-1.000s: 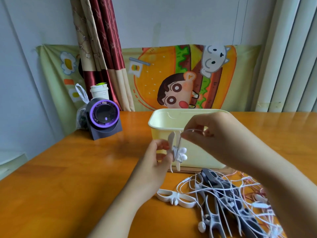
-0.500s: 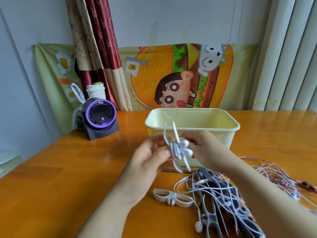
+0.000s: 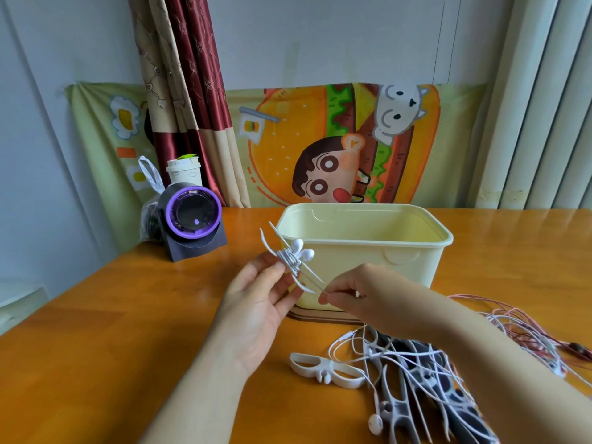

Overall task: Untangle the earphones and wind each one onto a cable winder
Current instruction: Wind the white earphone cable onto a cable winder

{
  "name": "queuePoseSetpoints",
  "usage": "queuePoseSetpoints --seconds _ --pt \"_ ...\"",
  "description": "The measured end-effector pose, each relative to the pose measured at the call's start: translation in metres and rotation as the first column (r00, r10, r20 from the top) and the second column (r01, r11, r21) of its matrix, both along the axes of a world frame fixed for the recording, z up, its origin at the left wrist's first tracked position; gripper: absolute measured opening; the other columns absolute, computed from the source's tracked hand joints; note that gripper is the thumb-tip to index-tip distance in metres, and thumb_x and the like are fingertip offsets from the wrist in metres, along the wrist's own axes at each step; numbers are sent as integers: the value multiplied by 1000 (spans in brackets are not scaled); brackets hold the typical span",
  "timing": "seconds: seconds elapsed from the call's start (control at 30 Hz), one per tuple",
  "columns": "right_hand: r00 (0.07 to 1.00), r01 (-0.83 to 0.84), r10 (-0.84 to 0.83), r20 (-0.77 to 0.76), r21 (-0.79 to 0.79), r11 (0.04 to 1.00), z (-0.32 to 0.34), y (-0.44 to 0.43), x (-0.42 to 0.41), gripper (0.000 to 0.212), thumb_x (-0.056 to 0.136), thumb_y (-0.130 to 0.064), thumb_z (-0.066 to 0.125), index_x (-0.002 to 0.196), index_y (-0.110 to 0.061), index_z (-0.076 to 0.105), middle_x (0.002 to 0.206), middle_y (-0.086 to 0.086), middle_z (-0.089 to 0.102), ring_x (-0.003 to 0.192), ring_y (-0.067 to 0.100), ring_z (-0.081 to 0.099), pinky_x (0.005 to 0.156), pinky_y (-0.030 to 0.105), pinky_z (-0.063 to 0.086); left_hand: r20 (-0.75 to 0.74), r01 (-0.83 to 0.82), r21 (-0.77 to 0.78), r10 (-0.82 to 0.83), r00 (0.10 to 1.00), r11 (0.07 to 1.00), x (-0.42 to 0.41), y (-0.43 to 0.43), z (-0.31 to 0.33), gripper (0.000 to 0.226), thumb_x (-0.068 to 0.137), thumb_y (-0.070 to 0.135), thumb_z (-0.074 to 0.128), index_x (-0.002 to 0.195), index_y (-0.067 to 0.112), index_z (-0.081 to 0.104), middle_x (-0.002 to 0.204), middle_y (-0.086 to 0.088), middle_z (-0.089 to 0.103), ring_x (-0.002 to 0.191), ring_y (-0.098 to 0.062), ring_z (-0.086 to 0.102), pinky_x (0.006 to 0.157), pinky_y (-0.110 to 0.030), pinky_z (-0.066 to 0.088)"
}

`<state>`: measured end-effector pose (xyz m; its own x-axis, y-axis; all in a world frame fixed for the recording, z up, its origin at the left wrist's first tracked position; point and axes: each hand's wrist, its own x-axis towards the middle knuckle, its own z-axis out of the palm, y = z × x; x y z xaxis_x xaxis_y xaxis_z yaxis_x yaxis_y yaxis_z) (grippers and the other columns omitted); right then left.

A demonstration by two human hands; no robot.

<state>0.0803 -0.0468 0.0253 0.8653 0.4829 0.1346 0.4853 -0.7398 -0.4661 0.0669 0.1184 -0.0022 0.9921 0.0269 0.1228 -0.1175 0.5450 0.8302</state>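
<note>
My left hand [image 3: 256, 302] holds a white cable winder [image 3: 290, 259] up in front of the yellow tub, with a white earphone cable wrapped around its middle and two earbuds [image 3: 302, 249] sticking out at the top. My right hand [image 3: 355, 294] pinches the free end of that cable just below and right of the winder. An empty white winder [image 3: 325, 370] lies on the table. To its right is a tangled pile of white earphones [image 3: 394, 357] over several grey and dark winders [image 3: 416, 402].
A pale yellow plastic tub [image 3: 378, 251] stands open behind my hands. Pink and white cables [image 3: 519, 328] lie at the right. A purple-ringed device [image 3: 192, 219], a paper cup and a plastic bag sit at the back left of the orange wooden table [image 3: 96, 347].
My right hand came down from above the winder to its lower right, drawing the cable taut. More cable is wound on the winder, which my left hand tilted and raised.
</note>
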Motion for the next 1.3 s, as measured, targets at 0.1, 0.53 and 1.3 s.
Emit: queuePoseSetpoints --seconds 0.1,0.53,1.3 --pt "1000 2 -2 22 -20 1000 4 1 -4 35 96 -31 49 99 -1 66 96 19 67 85 32 61 78 42 51 -13 -57 17 57 998 998 4 1 -3 22 97 1 45 109 6 62 103 -12 74 107 -26 65 92 -40 50" --pt "941 91 -81 329 -15 996 40 -5 -25 20 90 -35 57 91 -22 72 82 -8 69 71 8 60 71 31 53 297 -238 661 43 954 711 3 -4 -13 17 91 18 63 101 31 60 95 22 69 89 2 66 78 -18 50" --pt "986 166 -136 -99 450 878 -16 5 18 37 95 -29 52 78 1 64 54 1 47 45 6 37 44 14 31 82 328 -84 -321 943 941 2 -8 -7 25 79 1 63 95 13 78 107 -16 73 95 -22 71 78 -37 59"
